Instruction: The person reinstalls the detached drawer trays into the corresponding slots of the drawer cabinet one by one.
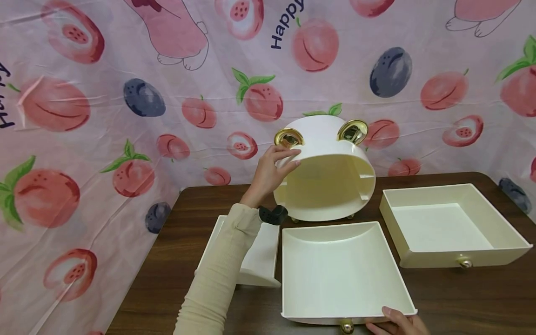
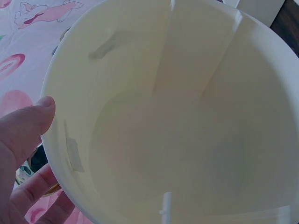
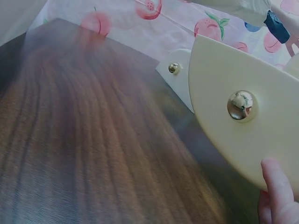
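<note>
A white, rounded cabinet shell [image 1: 322, 139] with two gold rings shaped like eyes stands at the back of the table, its hollow front facing me. My left hand [image 1: 272, 172] grips the shell's left rim, thumb at the edge of the opening and fingers outside, as the left wrist view shows. In front of the shell lies a cream drawer [image 1: 343, 274] with a curved front and a gold knob [image 1: 346, 325]. My right hand [image 1: 399, 322] pinches this drawer's front panel near its right corner. The right wrist view shows a fingertip on the front face [image 3: 233, 60].
To the right sits a larger drawer [image 1: 460, 258] with a gold knob. Another drawer [image 1: 261, 260] lies at the left, partly hidden under my left forearm. All stand on a dark wooden table [image 1: 155, 279]. A fruit-print cloth [image 1: 176, 121] hangs behind and at the left.
</note>
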Tool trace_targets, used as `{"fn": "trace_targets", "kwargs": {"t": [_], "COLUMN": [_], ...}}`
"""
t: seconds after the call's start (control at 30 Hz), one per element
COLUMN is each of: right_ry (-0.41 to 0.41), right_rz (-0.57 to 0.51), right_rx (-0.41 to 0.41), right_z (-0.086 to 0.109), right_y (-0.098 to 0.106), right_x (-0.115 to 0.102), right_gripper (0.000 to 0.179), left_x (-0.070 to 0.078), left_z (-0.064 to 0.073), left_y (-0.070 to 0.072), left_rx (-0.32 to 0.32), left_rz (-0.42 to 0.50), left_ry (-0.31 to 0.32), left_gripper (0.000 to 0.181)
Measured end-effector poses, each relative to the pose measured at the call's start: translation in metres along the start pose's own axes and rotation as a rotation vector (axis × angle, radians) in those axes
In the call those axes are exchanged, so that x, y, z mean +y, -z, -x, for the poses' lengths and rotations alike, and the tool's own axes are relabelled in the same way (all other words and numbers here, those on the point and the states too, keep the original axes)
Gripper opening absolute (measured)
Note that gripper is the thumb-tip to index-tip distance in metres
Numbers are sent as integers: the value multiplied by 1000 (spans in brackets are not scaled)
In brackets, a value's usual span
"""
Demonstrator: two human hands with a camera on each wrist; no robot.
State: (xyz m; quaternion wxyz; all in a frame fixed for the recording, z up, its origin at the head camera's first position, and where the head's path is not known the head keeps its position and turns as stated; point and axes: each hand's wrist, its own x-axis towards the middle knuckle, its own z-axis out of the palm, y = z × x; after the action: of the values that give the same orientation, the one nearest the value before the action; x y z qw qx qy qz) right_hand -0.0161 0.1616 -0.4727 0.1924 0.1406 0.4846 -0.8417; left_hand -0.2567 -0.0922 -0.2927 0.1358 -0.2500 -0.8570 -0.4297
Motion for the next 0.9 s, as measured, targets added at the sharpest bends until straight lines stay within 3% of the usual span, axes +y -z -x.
{"fn": "trace_targets", "kwargs": {"t": [0.1,0.33,0.57,0.63,0.73,0.9], "right_ry": [27,45,134,158,165,95], "right_rz": [-80,-205,-236,-193,-104,15], "right_rx": [-58,-166,-417,-408,-317,-151], "right_z": [-6,-15,-24,-27,-31,-36], "right_y": [5,13,16,15,13,8], "right_x": [-5,-13,-20,-22,-25,-31], "right_gripper": [9,20,31,30,27,26], "left_x": [0,-1,0,0,0,0], "left_z": [0,-2,-3,-3,-4,-3], "left_y": [-1,-3,-2,-2,-3,-3], "left_rx": [5,15,14,16,20,17], "left_rz": [-5,-18,-19,-22,-25,-16], "left_ry": [5,8,14,12,4,6], "left_gripper": [29,29,29,29,29,29]}}
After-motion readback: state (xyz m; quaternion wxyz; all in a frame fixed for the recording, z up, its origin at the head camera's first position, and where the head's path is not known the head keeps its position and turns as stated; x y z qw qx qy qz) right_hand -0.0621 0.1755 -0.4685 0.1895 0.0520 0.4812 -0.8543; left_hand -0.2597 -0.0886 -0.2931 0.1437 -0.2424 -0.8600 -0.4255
